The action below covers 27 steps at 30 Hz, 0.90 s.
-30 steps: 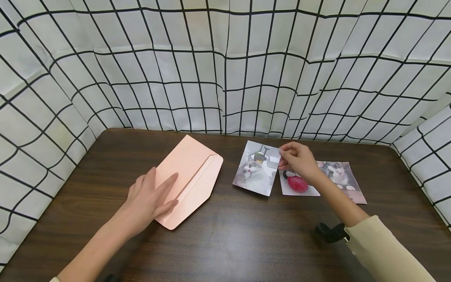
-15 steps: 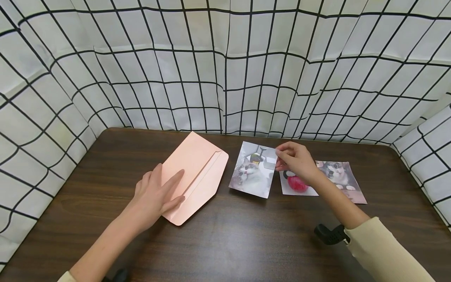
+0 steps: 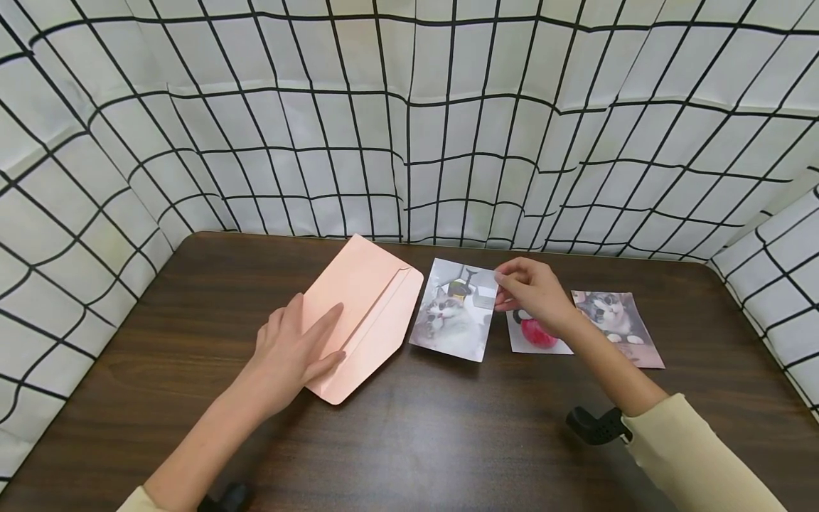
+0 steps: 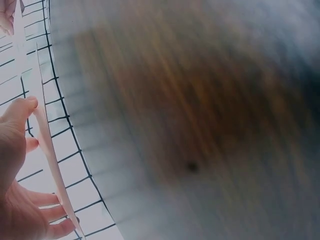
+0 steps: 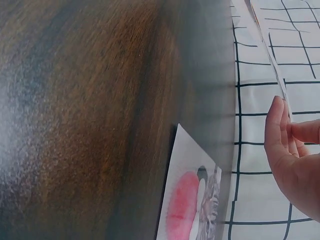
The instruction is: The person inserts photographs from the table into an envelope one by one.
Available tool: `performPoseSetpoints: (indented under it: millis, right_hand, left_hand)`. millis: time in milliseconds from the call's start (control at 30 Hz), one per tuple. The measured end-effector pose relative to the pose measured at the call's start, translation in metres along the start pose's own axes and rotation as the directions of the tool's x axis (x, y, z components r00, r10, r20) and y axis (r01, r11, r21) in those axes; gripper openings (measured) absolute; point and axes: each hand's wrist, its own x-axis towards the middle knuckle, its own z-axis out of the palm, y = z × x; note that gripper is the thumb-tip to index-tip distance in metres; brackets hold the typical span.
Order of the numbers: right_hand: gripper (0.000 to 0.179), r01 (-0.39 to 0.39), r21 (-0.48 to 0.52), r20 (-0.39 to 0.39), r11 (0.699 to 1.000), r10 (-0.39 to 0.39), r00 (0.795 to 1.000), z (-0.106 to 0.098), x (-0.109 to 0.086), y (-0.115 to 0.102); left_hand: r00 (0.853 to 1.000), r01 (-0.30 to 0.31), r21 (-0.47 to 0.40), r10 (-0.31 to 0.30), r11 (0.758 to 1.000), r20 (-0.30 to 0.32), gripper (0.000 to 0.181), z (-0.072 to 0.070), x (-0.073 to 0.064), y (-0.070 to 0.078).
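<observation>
Currently on my remote feed, nr mid far edge of the table (image 3: 448,441), R hand (image 3: 537,293) pinches the cat card (image 3: 454,316) by its upper R edge, just R of the envelope (image 3: 358,293) L hand (image 3: 288,355) grips, flap (image 3: 386,323) toward the card, long axis slanting far-R.

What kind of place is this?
Looks like a screened-off work table, probably indoors: there's a dark wood-look table, black-gridded white cloth behind it and at its sides, and a pink envelope being handled.
</observation>
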Motion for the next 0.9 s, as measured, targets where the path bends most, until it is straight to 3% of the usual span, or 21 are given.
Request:
performPoseSetpoints:
  millis: [633, 900]
  right_hand:
    - [0.026, -0.006, 0.033, 0.030, 0.999, 0.006, 1.000, 0.016, 0.005, -0.013]
    - [0.026, -0.022, 0.056, 0.037, 0.998, 0.019, 0.999, 0.021, 0.008, -0.013]
  left_hand:
    - [1.000, 0.002, -0.017, -0.002, 1.000, -0.028, 0.061, 0.006, 0.010, 0.014]
    - [1.000, 0.024, -0.054, -0.024, 0.998, -0.001, 0.062, 0.008, 0.019, 0.024]
